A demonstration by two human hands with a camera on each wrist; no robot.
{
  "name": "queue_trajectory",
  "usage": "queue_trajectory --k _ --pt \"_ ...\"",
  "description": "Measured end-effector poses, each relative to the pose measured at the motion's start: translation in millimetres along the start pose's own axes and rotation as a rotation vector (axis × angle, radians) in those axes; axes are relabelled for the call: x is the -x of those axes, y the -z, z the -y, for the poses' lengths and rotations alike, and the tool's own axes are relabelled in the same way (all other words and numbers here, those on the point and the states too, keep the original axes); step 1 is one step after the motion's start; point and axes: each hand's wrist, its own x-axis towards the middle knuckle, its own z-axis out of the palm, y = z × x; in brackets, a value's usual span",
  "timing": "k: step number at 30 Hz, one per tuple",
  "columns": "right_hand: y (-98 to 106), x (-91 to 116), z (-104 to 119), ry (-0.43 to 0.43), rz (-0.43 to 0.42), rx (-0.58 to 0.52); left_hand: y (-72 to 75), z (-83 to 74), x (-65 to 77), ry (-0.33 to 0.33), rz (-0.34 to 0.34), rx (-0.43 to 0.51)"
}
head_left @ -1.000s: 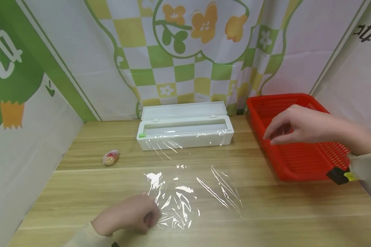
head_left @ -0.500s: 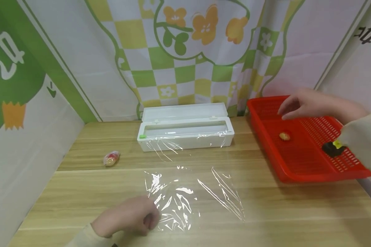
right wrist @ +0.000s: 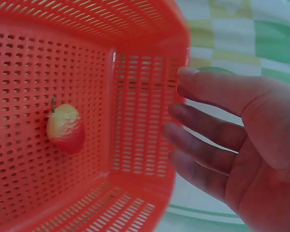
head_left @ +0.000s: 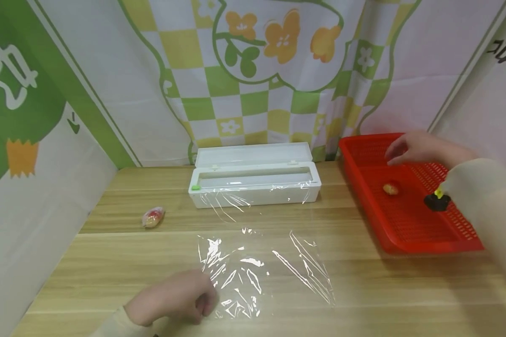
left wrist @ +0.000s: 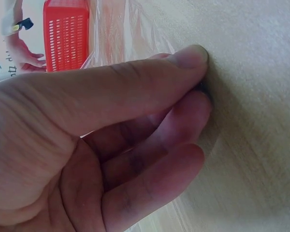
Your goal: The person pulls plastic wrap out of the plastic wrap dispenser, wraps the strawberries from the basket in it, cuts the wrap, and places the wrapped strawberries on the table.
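Observation:
My left hand (head_left: 173, 299) pinches the near left corner of a clear sheet of plastic wrap (head_left: 253, 274) between thumb and fingers, low over the wooden table. The wrap stretches back to a white dispenser box (head_left: 255, 196) with its lid raised. In the left wrist view, thumb and index finger (left wrist: 191, 57) meet, hiding the pinched edge. My right hand (head_left: 417, 149) hovers over the far part of a red basket (head_left: 398, 245). Its fingers are loosely bent and hold nothing. Inside the basket lies a small red-and-yellow fruit (right wrist: 66, 128) with a short stem.
Another small red-and-yellow fruit (head_left: 153, 217), seemingly covered in clear film, lies on the left of the table (head_left: 109, 262). Patterned cloth (head_left: 257, 107) hangs behind the box, with cloth walls on both sides. The basket takes up the right side.
My right hand has moved from the basket's left edge to its far part, uncovering the fruit inside. The left hand keeps its place on the wrap.

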Motion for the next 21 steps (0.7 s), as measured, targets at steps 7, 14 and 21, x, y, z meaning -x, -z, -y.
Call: queue_trajectory --k 7,14,21 --pt "-19 -3 -16 -0.062 0.038 0.009 -1.0 1.8 0.2 -0.012 -0.009 -0.011" --pt "-35 -3 -20 -0.138 0.114 -0.082 -0.9 1.5 1.3 -0.009 -0.012 -0.003" --pt "-45 1 -21 -0.260 0.138 -0.185 -1.2 1.5 2.2 0.013 -0.010 0.022"
